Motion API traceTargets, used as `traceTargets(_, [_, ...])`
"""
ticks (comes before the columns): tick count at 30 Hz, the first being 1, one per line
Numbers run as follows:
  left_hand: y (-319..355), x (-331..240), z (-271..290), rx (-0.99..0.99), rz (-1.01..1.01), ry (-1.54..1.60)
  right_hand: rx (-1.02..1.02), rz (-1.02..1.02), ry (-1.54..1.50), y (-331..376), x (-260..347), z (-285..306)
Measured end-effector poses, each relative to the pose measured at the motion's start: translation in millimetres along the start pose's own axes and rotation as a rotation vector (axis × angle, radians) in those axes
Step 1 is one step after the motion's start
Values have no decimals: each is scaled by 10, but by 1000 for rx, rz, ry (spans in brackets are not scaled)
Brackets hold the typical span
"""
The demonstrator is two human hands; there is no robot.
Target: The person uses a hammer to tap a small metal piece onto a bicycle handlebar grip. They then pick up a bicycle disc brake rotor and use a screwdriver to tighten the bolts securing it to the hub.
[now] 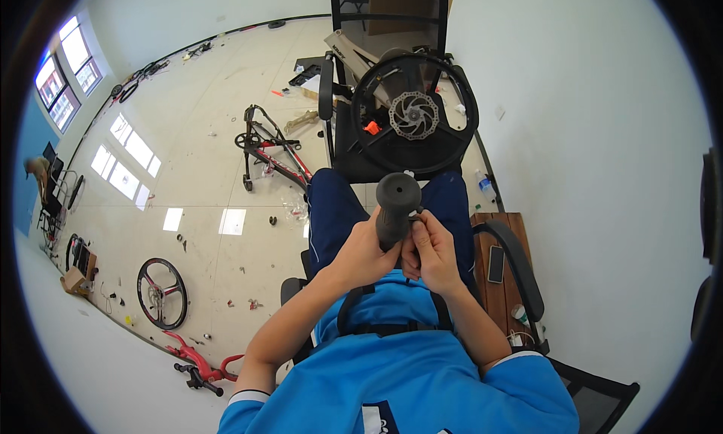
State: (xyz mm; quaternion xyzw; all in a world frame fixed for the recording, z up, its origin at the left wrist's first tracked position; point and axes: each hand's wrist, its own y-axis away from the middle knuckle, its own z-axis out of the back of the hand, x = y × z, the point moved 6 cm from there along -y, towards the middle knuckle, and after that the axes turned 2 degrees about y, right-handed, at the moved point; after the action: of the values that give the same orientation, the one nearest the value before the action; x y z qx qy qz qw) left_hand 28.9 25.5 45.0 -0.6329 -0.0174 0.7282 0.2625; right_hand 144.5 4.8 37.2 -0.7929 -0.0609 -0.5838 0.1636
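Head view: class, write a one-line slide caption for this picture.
Seated person grips a black handlebar grip in the left hand, right hand pinching its side, before a bicycle wheel on a chair.

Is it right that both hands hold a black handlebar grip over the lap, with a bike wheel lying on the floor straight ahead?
Not quite. In the head view the bike wheel rests on a black chair, not the floor. Both the left hand and right hand do hold the black handlebar grip.

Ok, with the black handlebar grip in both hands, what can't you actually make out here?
- Lower end of the black handlebar grip: head view, wrapped by the left hand.
- What the right hand fingertips pinch beside it: too small, covered by fingers.
- Wheel on the chair: lower rim hidden behind the grip's top.
- Distant person at the left edge: too small, distorted.
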Motion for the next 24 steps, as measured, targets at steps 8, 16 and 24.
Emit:
traceTargets(8, [2, 44, -9, 6, 90, 61, -93, 28, 166, -55, -13, 7])
traceTargets(16, [0, 302, -60, 32, 279, 328, 35, -207, -239, -60, -72, -10])
traceTargets(24, [84, 334, -68, 39, 354, 732, 297, -371, -766, 160, -339, -204])
